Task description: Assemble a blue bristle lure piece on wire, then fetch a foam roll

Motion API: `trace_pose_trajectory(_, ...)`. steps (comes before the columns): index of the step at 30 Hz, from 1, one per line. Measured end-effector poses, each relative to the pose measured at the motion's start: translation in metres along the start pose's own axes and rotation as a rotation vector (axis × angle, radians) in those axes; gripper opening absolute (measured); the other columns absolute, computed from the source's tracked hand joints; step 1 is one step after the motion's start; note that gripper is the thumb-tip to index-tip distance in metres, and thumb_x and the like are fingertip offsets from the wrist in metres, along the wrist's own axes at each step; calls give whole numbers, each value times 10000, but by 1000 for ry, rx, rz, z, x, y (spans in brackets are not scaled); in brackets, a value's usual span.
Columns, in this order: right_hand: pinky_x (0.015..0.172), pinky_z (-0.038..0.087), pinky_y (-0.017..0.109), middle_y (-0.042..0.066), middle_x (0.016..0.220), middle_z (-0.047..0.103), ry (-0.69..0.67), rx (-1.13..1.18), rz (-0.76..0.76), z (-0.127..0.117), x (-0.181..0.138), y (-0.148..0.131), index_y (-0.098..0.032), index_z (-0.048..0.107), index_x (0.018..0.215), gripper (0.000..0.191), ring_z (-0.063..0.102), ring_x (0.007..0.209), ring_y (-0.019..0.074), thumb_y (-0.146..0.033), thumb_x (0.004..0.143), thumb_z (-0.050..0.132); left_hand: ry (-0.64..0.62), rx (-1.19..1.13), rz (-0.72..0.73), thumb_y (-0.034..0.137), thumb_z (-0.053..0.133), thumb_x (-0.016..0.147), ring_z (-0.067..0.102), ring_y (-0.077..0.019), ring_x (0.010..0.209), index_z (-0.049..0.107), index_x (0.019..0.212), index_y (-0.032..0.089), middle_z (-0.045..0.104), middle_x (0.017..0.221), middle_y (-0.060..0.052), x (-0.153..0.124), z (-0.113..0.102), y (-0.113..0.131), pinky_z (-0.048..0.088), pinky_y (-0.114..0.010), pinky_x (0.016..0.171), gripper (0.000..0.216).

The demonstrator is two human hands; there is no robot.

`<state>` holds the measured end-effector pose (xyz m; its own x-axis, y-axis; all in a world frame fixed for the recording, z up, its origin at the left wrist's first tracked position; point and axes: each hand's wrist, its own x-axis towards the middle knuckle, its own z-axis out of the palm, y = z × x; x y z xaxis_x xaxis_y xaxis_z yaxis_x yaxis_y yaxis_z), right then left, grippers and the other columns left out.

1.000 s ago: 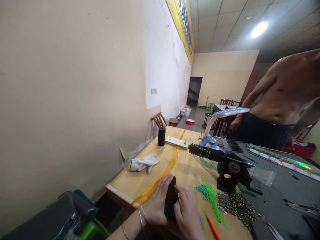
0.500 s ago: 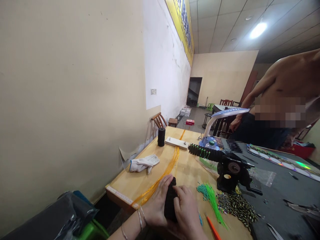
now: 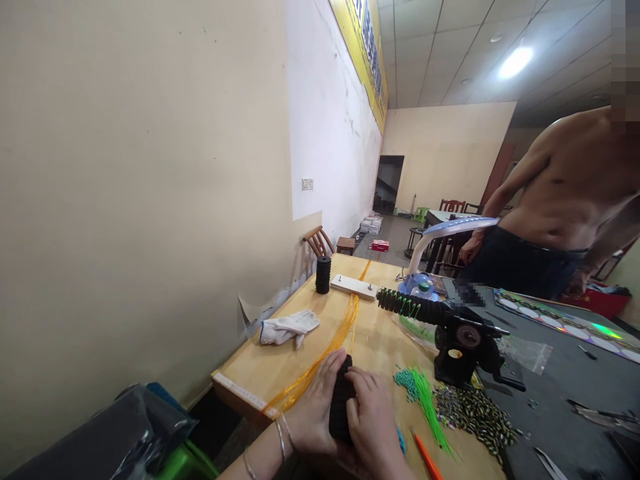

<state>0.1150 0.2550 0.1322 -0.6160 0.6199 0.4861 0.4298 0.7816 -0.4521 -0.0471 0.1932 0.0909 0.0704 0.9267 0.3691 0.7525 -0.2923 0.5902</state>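
Observation:
Both my hands hold an upright black ribbed cylinder [image 3: 341, 393] at the near edge of the wooden table [image 3: 285, 363]. My left hand [image 3: 314, 407], with bangles at the wrist, wraps its left side. On the cylinder's right side, my right hand [image 3: 373, 423] curls its fingers over the top. A bundle of orange strands [image 3: 325, 350] runs along the table just left of my hands. Green strands [image 3: 427, 400] and teal beads [image 3: 404, 379] lie just right of them.
A black clamp machine [image 3: 457, 340] with a ribbed spindle [image 3: 407, 305] stands to the right. A white glove [image 3: 287, 327], a second black cylinder [image 3: 323, 274], a white pegged board [image 3: 354, 285] and a lamp [image 3: 440, 243] lie beyond. A shirtless person [image 3: 560, 213] stands at the far right.
My right fingers have shifted slightly up over the top of the black cylinder. The hands and cylinder stay in the same place.

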Motion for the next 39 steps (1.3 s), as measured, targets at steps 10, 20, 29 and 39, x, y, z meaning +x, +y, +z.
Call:
trace_pose_trajectory(10, 941, 433, 426, 110, 1059, 676, -151, 79, 174, -20, 7, -19, -119, 669, 1036, 408, 559, 1030, 275, -51, 735, 402, -38, -27, 5, 448, 868, 442, 135, -501, 1457, -84, 1541, 257, 105, 1612, -228, 1, -4, 3, 134, -701, 1165, 1467)
trace_pose_trajectory(20, 1055, 378, 409, 151, 1211, 637, -194, 89, 243, -14, 17, -13, -56, 624, 1244, 546, 535, 1156, 274, -61, 743, 405, -10, 16, 61, 447, 879, 445, 160, -499, 1452, -159, 1509, 323, 121, 1609, -207, 0, 0, 0, 180, -710, 1154, 1491)
trace_pose_trajectory(29, 1015, 410, 406, 149, 1119, 656, -180, 54, 227, -14, 20, -17, -81, 681, 1166, 514, 554, 1091, 280, -53, 733, 405, -10, 27, 59, 461, 884, 450, 150, -490, 1458, -157, 1510, 330, 113, 1613, -201, 0, 0, -2, 181, -706, 1156, 1492)
trace_pose_trajectory(39, 1041, 382, 440, 145, 1192, 641, -98, 106, 174, -5, 20, -11, -80, 663, 1146, 514, 521, 1131, 285, -58, 702, 405, -19, 11, 8, 561, 872, 444, 160, -485, 1458, -119, 1542, 281, 146, 1603, -225, -1, -1, 3, 171, -703, 1159, 1505)
